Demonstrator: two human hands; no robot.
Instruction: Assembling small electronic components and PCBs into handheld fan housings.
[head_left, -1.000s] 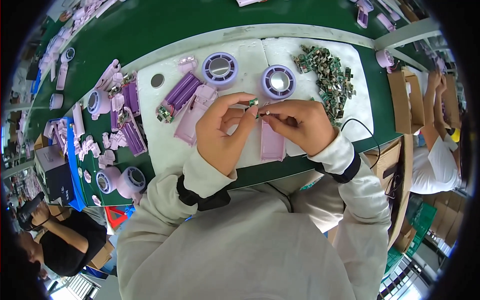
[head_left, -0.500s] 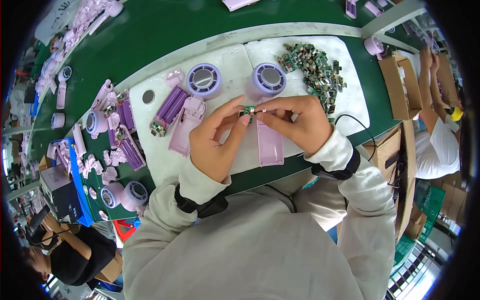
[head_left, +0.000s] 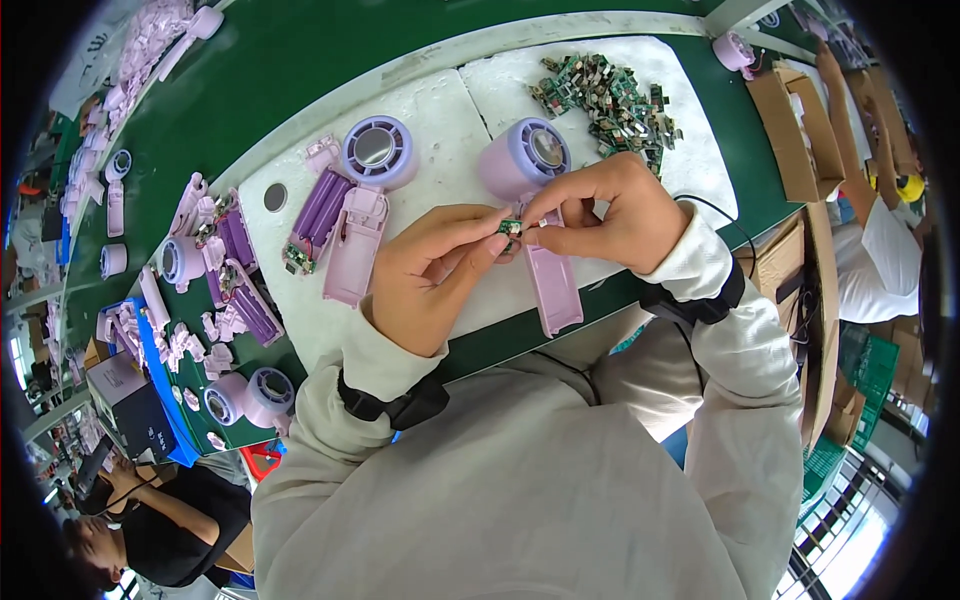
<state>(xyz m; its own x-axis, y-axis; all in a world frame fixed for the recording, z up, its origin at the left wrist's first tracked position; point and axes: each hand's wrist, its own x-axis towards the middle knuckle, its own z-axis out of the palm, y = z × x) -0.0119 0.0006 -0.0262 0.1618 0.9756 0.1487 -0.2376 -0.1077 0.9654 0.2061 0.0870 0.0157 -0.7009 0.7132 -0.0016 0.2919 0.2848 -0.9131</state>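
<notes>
My left hand [head_left: 430, 270] pinches a small green circuit board [head_left: 511, 228] between thumb and forefinger. Close against it, my right hand [head_left: 610, 215] has thumb and forefinger together at a small white connector [head_left: 543, 222]; how firmly they grip it is partly hidden. Beneath the hands lies a lilac handheld fan, its round head [head_left: 510, 160] beyond my fingers and its open handle shell [head_left: 555, 290] pointing toward me. Left of it, a second fan head [head_left: 379, 152] joins an open handle [head_left: 355, 245], beside a pair of purple battery cells [head_left: 322, 208] wired to a board.
A heap of green circuit boards [head_left: 610, 105] covers the far right of the white foam mat [head_left: 430, 110]. A metal disc [head_left: 275, 197] sits at its left. More lilac fan parts [head_left: 235, 310] crowd the left side. A black cable [head_left: 725, 215] and a cardboard box [head_left: 795, 140] are at right.
The view has shifted a little. My right fingers have drawn slightly apart from the left ones. The fan under my hands has turned, its handle end swinging right.
</notes>
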